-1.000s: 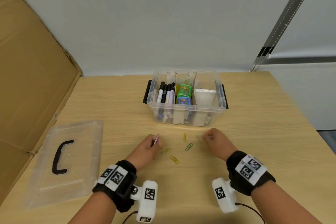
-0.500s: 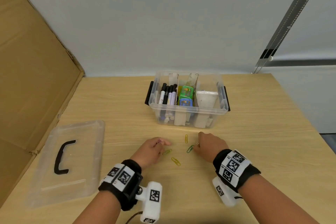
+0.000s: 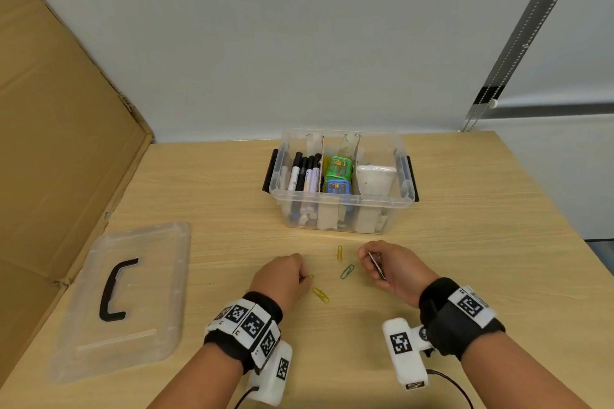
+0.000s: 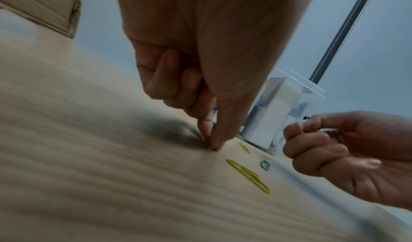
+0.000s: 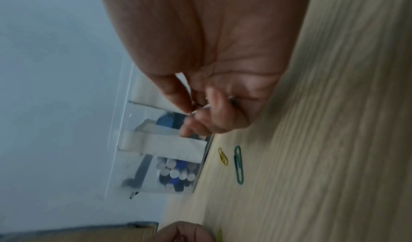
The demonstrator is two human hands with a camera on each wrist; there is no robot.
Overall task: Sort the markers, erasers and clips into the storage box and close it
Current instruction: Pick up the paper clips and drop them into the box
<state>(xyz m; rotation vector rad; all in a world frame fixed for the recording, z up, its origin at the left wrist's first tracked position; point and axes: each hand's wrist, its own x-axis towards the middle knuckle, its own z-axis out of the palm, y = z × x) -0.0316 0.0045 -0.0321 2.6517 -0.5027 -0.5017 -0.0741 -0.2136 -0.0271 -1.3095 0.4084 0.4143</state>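
Observation:
The clear storage box [image 3: 342, 206] stands open mid-table, with markers [image 3: 304, 173] in its left compartment and erasers [image 3: 338, 176] in the middle one. Loose paper clips lie in front of it: a yellow one [image 3: 339, 252], a green one [image 3: 347, 271] and another yellow one [image 3: 320, 294]. My left hand [image 3: 304, 277] is down on the table, its fingertips [image 4: 211, 143] pinching a yellow-green clip [image 3: 311, 276]. My right hand [image 3: 368, 256] hovers right of the green clip [image 5: 238, 164] and pinches a pale clip [image 3: 376, 265] between thumb and fingers [image 5: 194, 112].
The clear lid [image 3: 126, 299] with its black handle lies flat on the left of the table. A big cardboard sheet [image 3: 59, 159] leans along the left side. The table's right edge [image 3: 564, 226] is close to the box.
My left hand has dropped its fingertips onto the yellow-green clip on the table. My right hand has shifted slightly toward the loose clips, still holding its clip.

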